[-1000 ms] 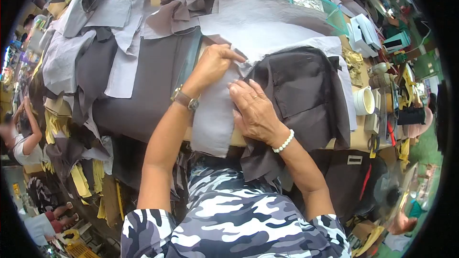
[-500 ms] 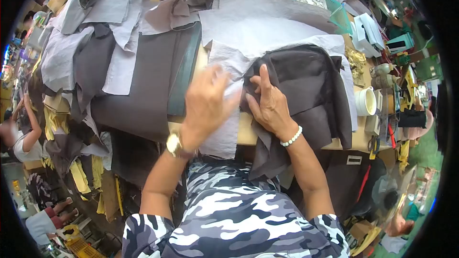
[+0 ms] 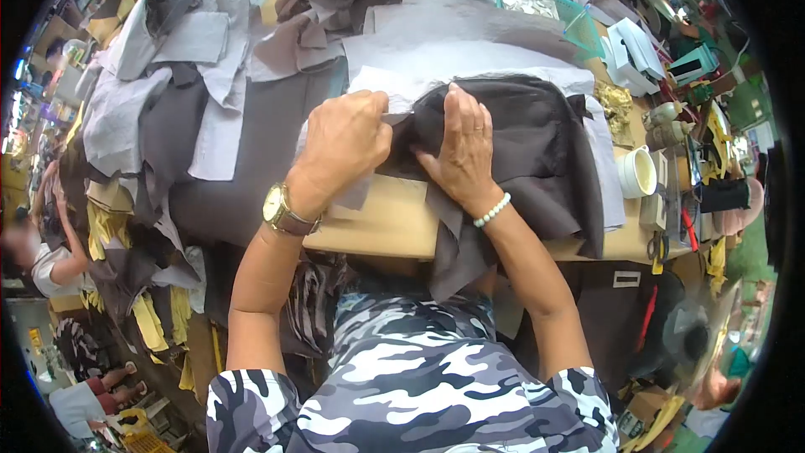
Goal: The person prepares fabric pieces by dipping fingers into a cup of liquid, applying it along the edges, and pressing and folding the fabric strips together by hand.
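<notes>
Since the earlier frame, draws the pale cloth [image 3: 355,195] back from the near edge of the desk [image 3: 394,222]. Clamps it in the closed left hand [image 3: 345,138]; rests the flat, open right hand [image 3: 466,149] on the dark cloth [image 3: 532,138], just to the right. Probably handles light, soft and limp; best taken by its free edge. Shows no readable brand, label or writing.

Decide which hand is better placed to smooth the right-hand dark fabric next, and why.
Right, probably: the right hand lies on the dark fabric, fingers extended, while the left hand is curled closed near its left edge.
</notes>
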Motion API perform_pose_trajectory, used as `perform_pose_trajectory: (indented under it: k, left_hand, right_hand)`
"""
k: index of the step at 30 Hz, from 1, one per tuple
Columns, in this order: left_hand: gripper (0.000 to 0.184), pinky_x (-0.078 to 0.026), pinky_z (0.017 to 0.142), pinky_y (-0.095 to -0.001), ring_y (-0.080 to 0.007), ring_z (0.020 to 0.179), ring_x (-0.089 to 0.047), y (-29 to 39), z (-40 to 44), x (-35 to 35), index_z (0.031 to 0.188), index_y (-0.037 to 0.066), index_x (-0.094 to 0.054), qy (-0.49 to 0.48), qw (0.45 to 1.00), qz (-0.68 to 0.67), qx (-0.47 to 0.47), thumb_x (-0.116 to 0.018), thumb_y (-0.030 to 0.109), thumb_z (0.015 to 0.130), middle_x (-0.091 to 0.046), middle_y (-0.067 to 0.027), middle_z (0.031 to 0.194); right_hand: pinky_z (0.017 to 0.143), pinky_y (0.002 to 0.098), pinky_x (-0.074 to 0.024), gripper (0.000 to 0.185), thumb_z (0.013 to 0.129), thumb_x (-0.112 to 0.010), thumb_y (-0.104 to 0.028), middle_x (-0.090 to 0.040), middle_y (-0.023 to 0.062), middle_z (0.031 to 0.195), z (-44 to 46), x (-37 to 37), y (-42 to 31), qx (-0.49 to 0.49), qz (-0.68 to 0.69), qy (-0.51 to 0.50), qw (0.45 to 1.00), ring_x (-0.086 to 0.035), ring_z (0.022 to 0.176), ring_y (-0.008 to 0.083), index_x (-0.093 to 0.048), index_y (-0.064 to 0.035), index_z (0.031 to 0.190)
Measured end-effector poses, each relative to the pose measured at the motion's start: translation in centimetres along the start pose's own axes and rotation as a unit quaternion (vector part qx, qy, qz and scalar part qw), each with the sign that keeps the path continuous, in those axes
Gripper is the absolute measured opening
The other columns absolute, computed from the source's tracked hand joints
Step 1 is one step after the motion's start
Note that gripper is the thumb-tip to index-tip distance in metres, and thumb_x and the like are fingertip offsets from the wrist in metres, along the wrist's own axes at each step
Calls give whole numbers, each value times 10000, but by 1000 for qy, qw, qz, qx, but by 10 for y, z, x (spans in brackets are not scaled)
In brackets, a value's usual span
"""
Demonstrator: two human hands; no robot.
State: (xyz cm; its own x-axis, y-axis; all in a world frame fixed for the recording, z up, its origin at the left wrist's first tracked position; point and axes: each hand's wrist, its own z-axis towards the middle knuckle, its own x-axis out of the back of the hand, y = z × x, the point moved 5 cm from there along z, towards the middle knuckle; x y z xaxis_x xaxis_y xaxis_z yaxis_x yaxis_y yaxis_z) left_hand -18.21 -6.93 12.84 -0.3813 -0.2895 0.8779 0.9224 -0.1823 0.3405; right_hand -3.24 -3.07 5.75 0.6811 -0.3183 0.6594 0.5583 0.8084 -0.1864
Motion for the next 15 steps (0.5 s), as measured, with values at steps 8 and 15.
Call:
perform_pose_trajectory:
  k: [8,15]
  left_hand:
    - [95,-464,651,-447,-364,716,-589,10,2,-5,798,9,-529,12,999,-33,-36,-527,56,715,-575,-174,743]
    - [108,-470,635,-435,-352,716,-598,5,-10,-21,812,13,-560,11,998,-52,-18,-541,49,711,-594,-162,750]
  right_hand:
    - [979,421,-341,751,788,-527,8,-431,152,1320,34,-35,63,4,-91,95,991,-460,1172,302,-206,-89,1459]
    - [1084,518,-191,1076,623,-730,-265,-367,194,1394,25,-17,26,45,60,4,997,-352,1294,364,-97,-13,1456]
